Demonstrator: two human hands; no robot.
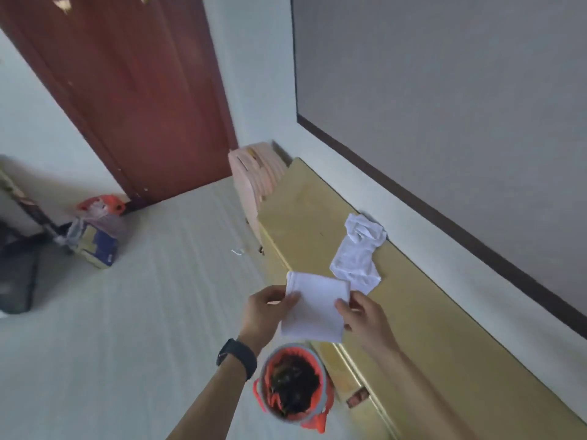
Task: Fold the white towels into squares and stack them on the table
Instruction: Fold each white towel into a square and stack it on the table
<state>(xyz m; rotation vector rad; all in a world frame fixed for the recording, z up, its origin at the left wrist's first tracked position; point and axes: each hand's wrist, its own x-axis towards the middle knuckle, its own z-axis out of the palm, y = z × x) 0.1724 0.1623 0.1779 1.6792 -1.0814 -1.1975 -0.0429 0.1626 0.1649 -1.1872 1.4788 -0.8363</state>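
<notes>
**Folded towel held in both hands over the table's edge**

Both hands hold one white towel, already folded into a near-square, in the air above the near edge of the long yellow table. The left hand grips the towel's left edge, its thumb lying over the top of the cloth and the fingers curled beneath. The right hand pinches the right edge, fingers closed on the cloth. The towel hangs flat between the two hands, tilted slightly, and whether its lower corner touches the tabletop cannot be told.

A second white towel lies on the table just beyond the held one. It is unfolded and rumpled, its far end bunched up near the wall and its near end spread flatter (the held towel's upper right corner overlaps it in the view).

A black band sits on the left wrist. Below the hands, on the pale floor beside the table, stands an orange and grey bin filled with dark material. Pink folded items stand at the table's far end, next to a reddish-brown door. Farther left on the floor lie a blue and yellow bag and an orange object, blurred.
</notes>
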